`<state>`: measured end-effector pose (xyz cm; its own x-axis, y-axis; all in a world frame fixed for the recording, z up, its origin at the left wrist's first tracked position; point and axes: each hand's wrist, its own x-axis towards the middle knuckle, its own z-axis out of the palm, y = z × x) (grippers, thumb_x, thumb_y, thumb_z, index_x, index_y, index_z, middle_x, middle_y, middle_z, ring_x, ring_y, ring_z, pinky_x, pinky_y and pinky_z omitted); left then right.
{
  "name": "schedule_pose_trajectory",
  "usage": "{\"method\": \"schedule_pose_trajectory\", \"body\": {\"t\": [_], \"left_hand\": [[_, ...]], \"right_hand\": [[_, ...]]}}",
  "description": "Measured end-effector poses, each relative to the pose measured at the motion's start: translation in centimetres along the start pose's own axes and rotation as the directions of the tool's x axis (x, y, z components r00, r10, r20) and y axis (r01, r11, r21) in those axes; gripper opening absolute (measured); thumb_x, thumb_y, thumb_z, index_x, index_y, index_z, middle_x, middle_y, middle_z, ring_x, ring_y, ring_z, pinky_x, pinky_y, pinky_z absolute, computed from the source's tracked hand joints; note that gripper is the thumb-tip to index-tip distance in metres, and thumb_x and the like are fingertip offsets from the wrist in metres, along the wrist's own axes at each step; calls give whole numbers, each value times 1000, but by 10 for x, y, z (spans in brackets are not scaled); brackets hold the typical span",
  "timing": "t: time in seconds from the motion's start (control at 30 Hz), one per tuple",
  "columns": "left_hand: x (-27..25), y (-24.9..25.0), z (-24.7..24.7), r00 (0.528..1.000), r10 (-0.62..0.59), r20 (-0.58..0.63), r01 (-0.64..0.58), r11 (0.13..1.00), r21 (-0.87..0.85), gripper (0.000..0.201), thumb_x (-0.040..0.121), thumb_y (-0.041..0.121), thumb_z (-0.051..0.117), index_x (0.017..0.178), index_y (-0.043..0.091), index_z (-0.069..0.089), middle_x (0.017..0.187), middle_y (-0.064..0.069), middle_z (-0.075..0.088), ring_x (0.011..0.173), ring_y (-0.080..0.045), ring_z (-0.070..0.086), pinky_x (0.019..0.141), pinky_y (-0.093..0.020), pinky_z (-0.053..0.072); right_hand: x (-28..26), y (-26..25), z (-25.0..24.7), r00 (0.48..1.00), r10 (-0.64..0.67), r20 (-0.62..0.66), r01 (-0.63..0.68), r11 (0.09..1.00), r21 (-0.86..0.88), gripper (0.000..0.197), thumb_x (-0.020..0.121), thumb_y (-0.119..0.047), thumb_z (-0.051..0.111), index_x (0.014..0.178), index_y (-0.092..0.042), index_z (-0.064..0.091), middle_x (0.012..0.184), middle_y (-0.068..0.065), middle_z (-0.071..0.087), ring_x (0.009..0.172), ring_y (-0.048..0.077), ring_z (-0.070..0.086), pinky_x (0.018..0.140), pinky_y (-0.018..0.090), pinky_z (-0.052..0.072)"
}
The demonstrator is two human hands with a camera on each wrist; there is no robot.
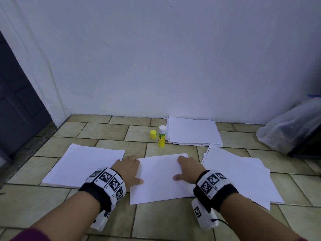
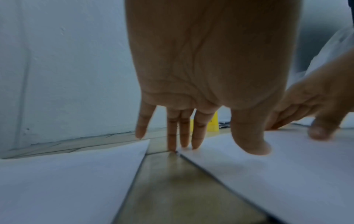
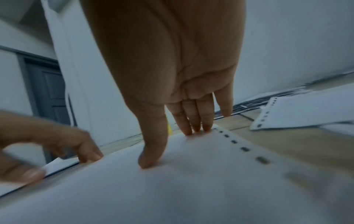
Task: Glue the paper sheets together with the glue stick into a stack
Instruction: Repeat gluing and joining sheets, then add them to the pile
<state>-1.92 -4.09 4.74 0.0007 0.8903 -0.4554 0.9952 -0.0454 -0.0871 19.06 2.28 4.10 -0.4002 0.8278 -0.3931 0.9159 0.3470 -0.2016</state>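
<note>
A white middle sheet (image 1: 159,180) lies on the tiled floor in front of me. My left hand (image 1: 129,168) presses flat on its left edge, fingers straight (image 2: 184,133). My right hand (image 1: 188,168) presses on its upper right part, fingertips (image 3: 195,127) down beside the punched edge (image 3: 245,149). An uncapped yellow glue stick (image 1: 161,136) stands upright behind the sheet, with its yellow cap (image 1: 153,134) beside it on the left. Both hands hold nothing.
Paper piles lie at the left (image 1: 85,166), at the right (image 1: 243,173) and by the wall (image 1: 192,131). A clear plastic bag (image 1: 291,126) sits at the far right. A white wall (image 1: 156,58) stands close behind, a dark door (image 1: 15,105) at the left.
</note>
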Motion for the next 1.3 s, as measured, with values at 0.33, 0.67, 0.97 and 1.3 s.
{"method": "schedule_pose_trajectory", "body": {"t": [0.33,0.67,0.97,1.3], "left_hand": [[-1,37,0,979,159,-124,-165,986,-40,44,94,31,54,132,11,45,130,-7,41,124,-24,40,95,-36,39],[4,19,9,983,115,-142,-141,973,-186,70,89,37,62,145,9,29,149,-5,33,137,-19,31,111,-32,30],[-3,8,10,987,155,-50,-160,978,-130,74,99,35,47,153,9,5,161,0,1,147,-16,10,118,-30,18],[-1,5,6,1000,6,-28,-9,991,-134,61,97,41,47,147,16,23,144,-6,38,126,-25,46,101,-37,41]], "right_hand": [[-5,-53,3,991,-130,35,134,954,-268,18,91,-10,47,73,-10,44,100,12,60,85,26,54,85,31,41],[-3,-65,11,959,-275,63,276,961,-2,55,92,-14,51,143,-9,32,142,11,43,128,28,43,103,34,33],[-5,0,-1,994,-96,52,95,995,34,60,94,-29,48,149,-25,26,142,7,46,128,25,43,104,30,35],[-28,8,14,999,-4,-42,-2,988,-156,75,80,-58,63,135,-15,37,134,7,37,127,26,31,99,42,39]]}}
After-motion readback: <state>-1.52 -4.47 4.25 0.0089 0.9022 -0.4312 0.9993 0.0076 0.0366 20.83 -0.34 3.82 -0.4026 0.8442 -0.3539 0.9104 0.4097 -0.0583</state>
